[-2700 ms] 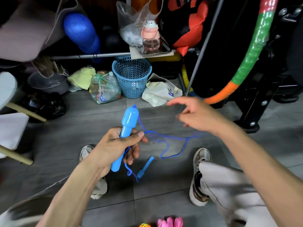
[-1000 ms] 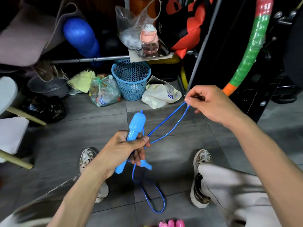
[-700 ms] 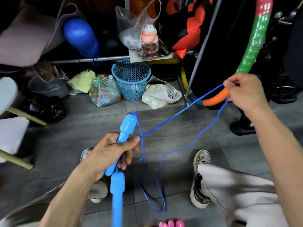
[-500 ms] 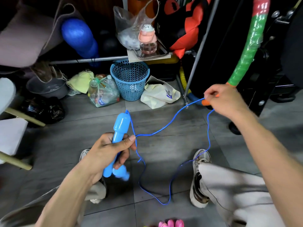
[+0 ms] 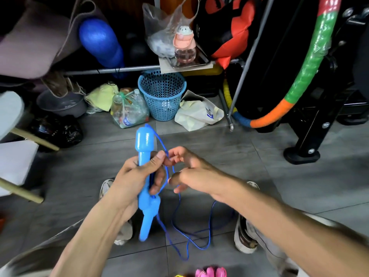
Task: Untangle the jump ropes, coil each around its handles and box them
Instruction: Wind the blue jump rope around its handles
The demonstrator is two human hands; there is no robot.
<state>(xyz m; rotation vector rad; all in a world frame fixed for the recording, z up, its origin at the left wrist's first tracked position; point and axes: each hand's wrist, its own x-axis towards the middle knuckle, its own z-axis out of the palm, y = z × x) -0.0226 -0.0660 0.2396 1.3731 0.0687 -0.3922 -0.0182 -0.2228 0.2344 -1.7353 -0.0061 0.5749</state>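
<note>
Right hand [image 5: 191,172] has returned beside left hand [image 5: 137,176] gripping blue handles [image 5: 145,148].

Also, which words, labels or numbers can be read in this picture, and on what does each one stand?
"KG": white letters on the black and red bag, partly cut off.
Blue print on the cream bag: too blurred to read.
Label on the bottle inside the clear bag: too small to read.

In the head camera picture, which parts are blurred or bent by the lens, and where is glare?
Head view: the lower blue plastic handle is smeared by motion; the right hand is slightly soft, the left hand sharper. Head view: the wide lens bows the grey metal pole and the frame's edges. Head view: small glare on the upper blue handle and the striped foam hoop.
</note>
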